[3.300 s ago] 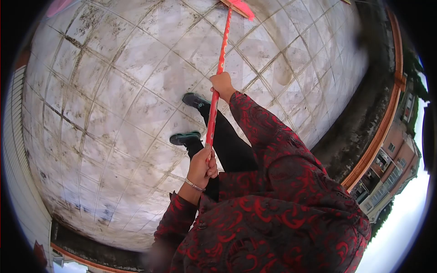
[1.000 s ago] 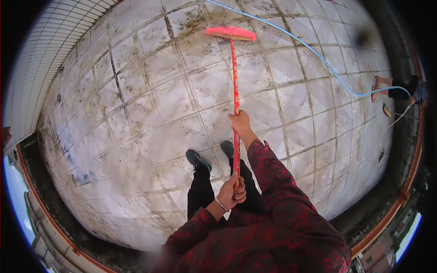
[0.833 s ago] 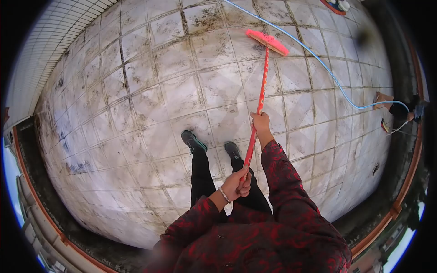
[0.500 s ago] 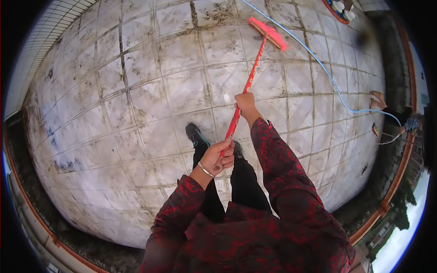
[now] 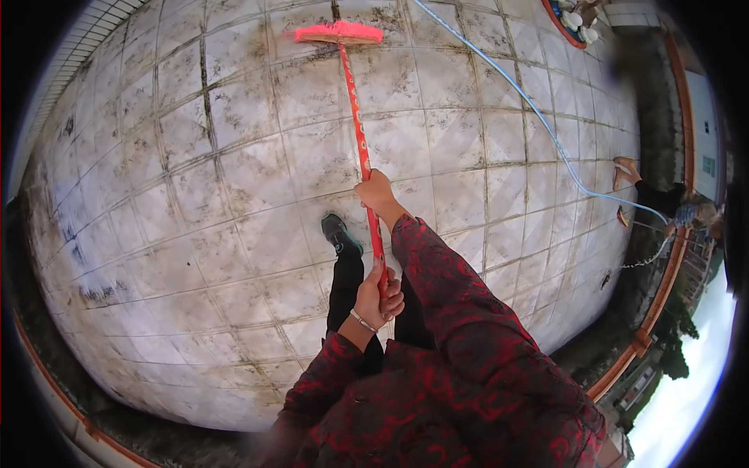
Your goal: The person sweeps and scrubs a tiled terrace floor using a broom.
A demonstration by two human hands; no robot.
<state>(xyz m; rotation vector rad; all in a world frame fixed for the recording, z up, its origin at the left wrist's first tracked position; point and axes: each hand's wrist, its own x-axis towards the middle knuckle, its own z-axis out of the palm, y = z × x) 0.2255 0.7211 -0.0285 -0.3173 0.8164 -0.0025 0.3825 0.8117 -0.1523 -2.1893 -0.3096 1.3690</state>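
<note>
Broom (image 5: 358, 121) first, since it runs straight out from the person in front of me, its red, patterned handle in line with the body. Nearest me, the left hand (image 5: 376, 300), a bracelet (image 5: 362, 320) at its wrist, is wrapped around the handle's lower end. Just past it, to the left of the handle, a dark shoe (image 5: 339, 232) stands on the tiled floor (image 5: 242, 226). Further up, the right hand (image 5: 376, 192) is clamped on the handle too, so the hands are apart from each other but share one grip line.

At the far end, the pink brush head (image 5: 339, 32) lies crosswise over dark-stained tiles; it seems to rest on them, though I can't tell how hard it presses. I'd judge this to be a stroke at long reach, and another would call for both grips kept firm and the head level, clear of the blue hose (image 5: 530, 101) to its right.

Beyond, that hose curves over to another person (image 5: 659, 195) by the orange ledge (image 5: 686, 117). In the far right corner sits a basin (image 5: 552, 14) with white things in it, too small to name.
</note>
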